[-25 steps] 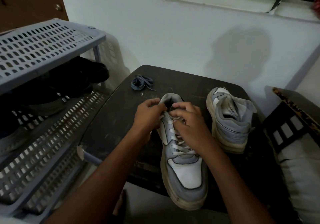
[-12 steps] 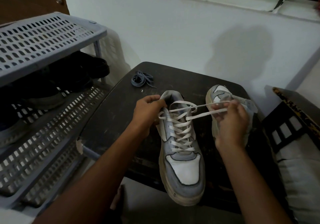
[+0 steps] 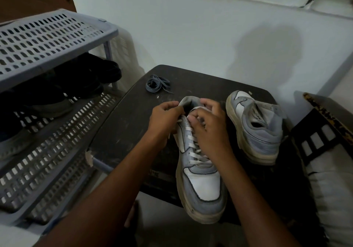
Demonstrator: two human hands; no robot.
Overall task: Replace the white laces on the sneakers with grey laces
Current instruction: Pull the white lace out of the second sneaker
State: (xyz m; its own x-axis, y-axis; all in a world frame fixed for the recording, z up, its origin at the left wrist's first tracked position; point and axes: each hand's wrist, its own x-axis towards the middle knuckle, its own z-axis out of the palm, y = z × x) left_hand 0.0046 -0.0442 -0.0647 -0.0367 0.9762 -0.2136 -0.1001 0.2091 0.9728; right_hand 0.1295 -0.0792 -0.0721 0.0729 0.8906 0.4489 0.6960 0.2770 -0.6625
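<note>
The head view looks down on a dark desk where the nearer sneaker lies toe toward the person, its white lace threaded through most of the eyelets. Both hands work at the top of the lacing: the left hand has its fingers curled round the collar and the lace at the upper left eyelet, while the right hand pinches the lace near the tongue with bent fingers. The step in hand appears to be unthreading the white lace from the top rows downward, so the job looks to be at an early stage. The next move probably calls for drawing each crossing free in turn, with the shoe steadied so it does not slide off the desk edge it overhangs. The second sneaker sits just to the right, tongue loose and no lace visible in it. The grey laces lie bundled at the far left of the desk, well apart from the hands. To the left, a slotted plastic shoe rack holds dark shoes on its middle shelf.
</note>
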